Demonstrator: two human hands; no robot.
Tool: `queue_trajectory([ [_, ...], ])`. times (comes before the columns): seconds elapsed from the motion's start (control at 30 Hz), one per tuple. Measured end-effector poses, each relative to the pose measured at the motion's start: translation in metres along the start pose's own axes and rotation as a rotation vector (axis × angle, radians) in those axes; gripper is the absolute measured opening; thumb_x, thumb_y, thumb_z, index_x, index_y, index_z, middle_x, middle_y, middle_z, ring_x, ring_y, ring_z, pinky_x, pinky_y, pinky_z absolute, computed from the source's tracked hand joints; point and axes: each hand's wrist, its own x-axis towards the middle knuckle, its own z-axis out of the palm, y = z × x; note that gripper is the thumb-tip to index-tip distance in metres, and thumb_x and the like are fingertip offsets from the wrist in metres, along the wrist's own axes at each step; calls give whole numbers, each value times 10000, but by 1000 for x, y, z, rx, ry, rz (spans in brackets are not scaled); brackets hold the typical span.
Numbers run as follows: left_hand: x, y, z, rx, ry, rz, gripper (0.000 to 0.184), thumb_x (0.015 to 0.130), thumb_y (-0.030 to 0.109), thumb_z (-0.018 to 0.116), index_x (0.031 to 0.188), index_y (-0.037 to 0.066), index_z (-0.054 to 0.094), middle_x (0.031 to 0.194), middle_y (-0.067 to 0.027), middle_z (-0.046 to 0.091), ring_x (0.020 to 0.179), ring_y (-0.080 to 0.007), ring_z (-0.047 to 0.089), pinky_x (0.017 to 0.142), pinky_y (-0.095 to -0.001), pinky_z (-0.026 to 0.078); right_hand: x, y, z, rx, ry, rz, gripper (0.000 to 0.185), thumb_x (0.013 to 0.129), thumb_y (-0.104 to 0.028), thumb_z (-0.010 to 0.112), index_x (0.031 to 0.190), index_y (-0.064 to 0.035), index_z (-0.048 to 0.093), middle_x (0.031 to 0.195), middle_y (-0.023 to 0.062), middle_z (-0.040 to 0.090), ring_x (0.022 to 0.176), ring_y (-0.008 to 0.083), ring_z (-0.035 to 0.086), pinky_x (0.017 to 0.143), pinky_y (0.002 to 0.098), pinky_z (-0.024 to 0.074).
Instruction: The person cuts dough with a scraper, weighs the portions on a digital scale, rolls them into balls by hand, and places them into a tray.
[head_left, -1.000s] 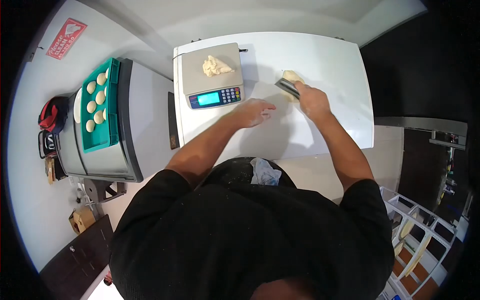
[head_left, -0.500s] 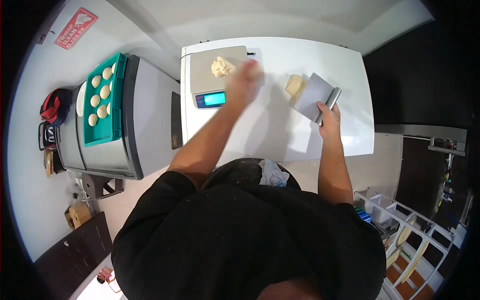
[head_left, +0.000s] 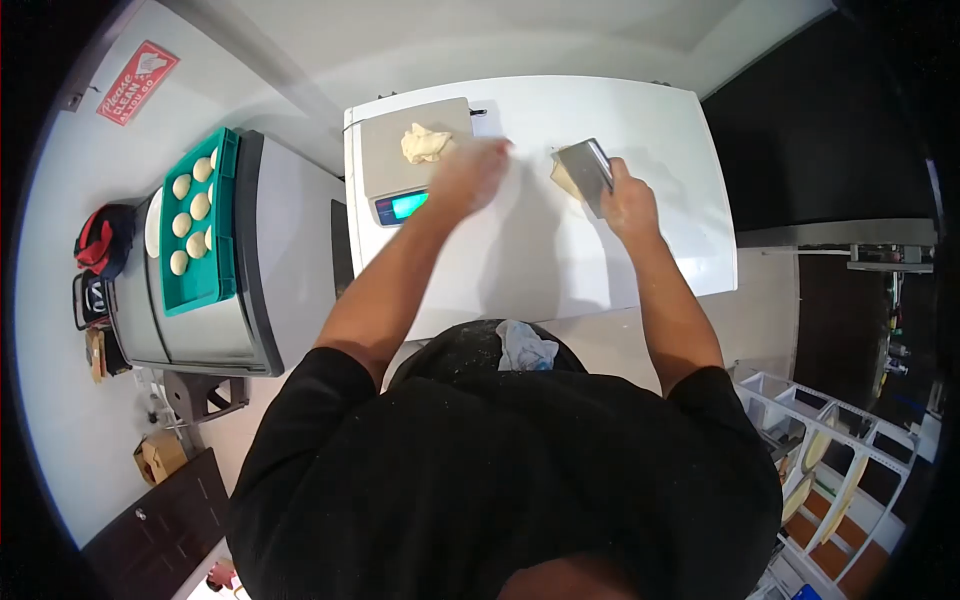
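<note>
My right hand [head_left: 632, 203] is closed around the handle of a metal dough scraper [head_left: 584, 173]. The scraper's blade stands tilted over a pale piece of dough [head_left: 564, 178] on the white table and partly hides it; I cannot tell whether it is cutting in. Smeared by motion, my left hand [head_left: 474, 177] is over the right edge of a digital scale [head_left: 383, 170], just beside a rough lump of dough [head_left: 425, 143] on its plate. The left fingers are too blurred to make out. The scale's lit display [head_left: 408, 206] is partly covered by the left wrist.
To the left, a teal tray [head_left: 190, 296] holding several round dough balls sits on a grey-topped chest [head_left: 262, 260]. The white table [head_left: 660, 250] is in front of me, with a crumpled cloth [head_left: 526, 347] at its near side. A white rack [head_left: 800, 405] stands at lower right.
My right hand has turned the scraper from lying flatter beside the dough to a steeper tilt over it. My left hand remains near the scale, still blurred. The whole view has shifted slightly.
</note>
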Motion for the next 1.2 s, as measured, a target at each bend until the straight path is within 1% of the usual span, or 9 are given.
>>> queue_trajectory([
  [0.13, -4, -2, 86, -69, -272, 30, 366, 921, 188, 644, 1268, 71, 667, 1264, -189, 667, 1195, -363, 613, 1055, -425, 474, 19, -41, 12, -193, -140, -15, 324, 886, -103, 623, 1165, 6, 501, 925, 272, 704, 878, 461, 698, 804, 512, 565],
  [0.2, 9, -23, 130, -74, -2, 245, 309, 895, 157, 637, 1175, 31, 679, 1205, -208, 675, 1163, -382, 617, 1018, -459, 487, 20, -48, 17, -241, -193, 2, 330, 886, -109, 617, 1166, 11, 491, 944, 267, 709, 889, 456, 701, 809, 517, 565],
  [0.43, 23, -28, 152, 93, 81, 11, 185, 862, 135, 661, 1024, 45, 652, 1080, -177, 687, 1080, -369, 640, 908, -497, 515, 59, -23, 71, -62, -130, 98, 424, 839, -157, 659, 1188, 29, 506, 1024, 295, 694, 988, 431, 692, 884, 497, 553],
  [0.57, 10, 11, 73, -154, 12, -181, 165, 882, 121, 662, 1043, 83, 677, 1069, -138, 699, 1045, -339, 661, 894, -464, 532, 45, 11, 55, 577, -139, 206, 403, 864, -66, 661, 1238, 38, 552, 1010, 185, 693, 935, 302, 702, 848, 379, 570],
  [0.7, -15, -8, -16, -99, 612, -149, 176, 883, 118, 698, 1056, 87, 707, 1133, -105, 713, 1051, -311, 663, 939, -409, 532, -22, 14, 22, 1164, -24, 440, 374, 890, -21, 647, 1251, 39, 567, 1118, 135, 674, 981, 255, 677, 866, 375, 549],
  [0.8, -20, -50, -49, -44, 849, -149, 298, 917, 125, 671, 1207, 167, 727, 1195, -109, 702, 1046, -245, 670, 928, -371, 528, -39, 35, 35, 1141, 8, 496, 379, 882, -60, 664, 1238, 45, 587, 1104, 135, 681, 953, 241, 667, 846, 355, 538],
  [0.9, -30, -84, -43, 562, 463, 17, 344, 887, 27, 624, 1200, 125, 727, 1298, -124, 656, 1193, -304, 604, 1035, -404, 495, -38, 45, 30, 1080, 53, 459, 377, 878, -88, 677, 1221, 48, 599, 1085, 135, 687, 931, 230, 662, 830, 343, 532],
  [1.13, -38, -39, -96, 155, 539, -14, 354, 912, -3, 529, 1186, 94, 732, 1386, -125, 610, 1241, -282, 595, 1021, -350, 487, -39, 35, 7, 879, 60, 376, 325, 909, -84, 670, 1204, 31, 598, 1033, 113, 684, 913, 178, 657, 807, 319, 532],
  [1.2, -42, -33, -100, 21, 533, -46, 347, 907, -16, 524, 1161, 85, 738, 1377, -124, 619, 1244, -282, 599, 1021, -347, 489, -42, 41, 14, 763, -146, 318, 312, 904, -96, 672, 1183, 28, 607, 993, 92, 676, 875, 162, 634, 788, 311, 521],
])
